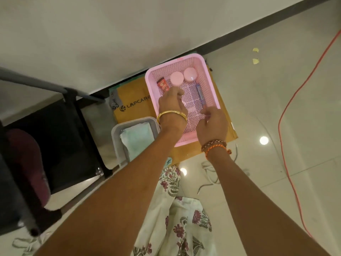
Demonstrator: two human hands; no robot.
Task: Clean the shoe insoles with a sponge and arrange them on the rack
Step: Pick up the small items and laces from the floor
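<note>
Both my hands reach into the pink basket (208, 78), left hand (172, 106) with fingers extended over clear insoles (191, 102), right hand (212, 124) pinching one's near edge; I'd lift flat, rack (73, 100) waiting left.

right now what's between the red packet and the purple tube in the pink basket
In the head view, the left hand reaches in between the red packet and the purple tube, over bare mesh of the pink basket.
</note>
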